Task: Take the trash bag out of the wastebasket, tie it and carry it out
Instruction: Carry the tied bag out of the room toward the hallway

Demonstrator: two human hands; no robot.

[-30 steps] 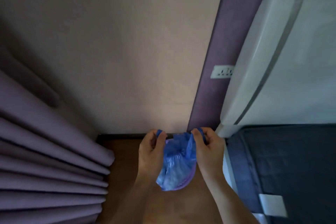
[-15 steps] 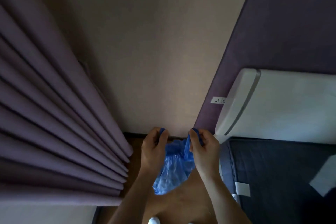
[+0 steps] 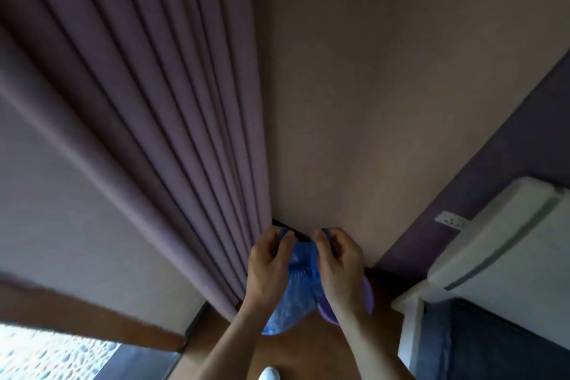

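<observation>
Head view: the blue bag (image 3: 293, 296) hangs between both hands, clear of the purple wastebasket (image 3: 368, 298), whose rim peeks out behind the right wrist. The left hand (image 3: 268, 268) has its fingers curled and pinches one top edge of the bag. The right hand (image 3: 339, 265) pinches the other edge the same way. The two edges are held slightly apart, so the mouth looks not yet knotted.

The film looks thin and slippery. If either pinch loosens while the ends are crossed, that side could slip free and the bag would tip or drop to the floor (image 3: 308, 352). Pulling the ends hard could stretch or tear them, especially if the load is heavy; what is inside cannot be seen. A knot made with too short an end may work loose on the way out.

The curtain (image 3: 154, 102) hangs just beside the left hand, and a fold could get caught in the tie. The view points mostly at the wall (image 3: 370, 71), so the hands work near its lower edge.
</observation>
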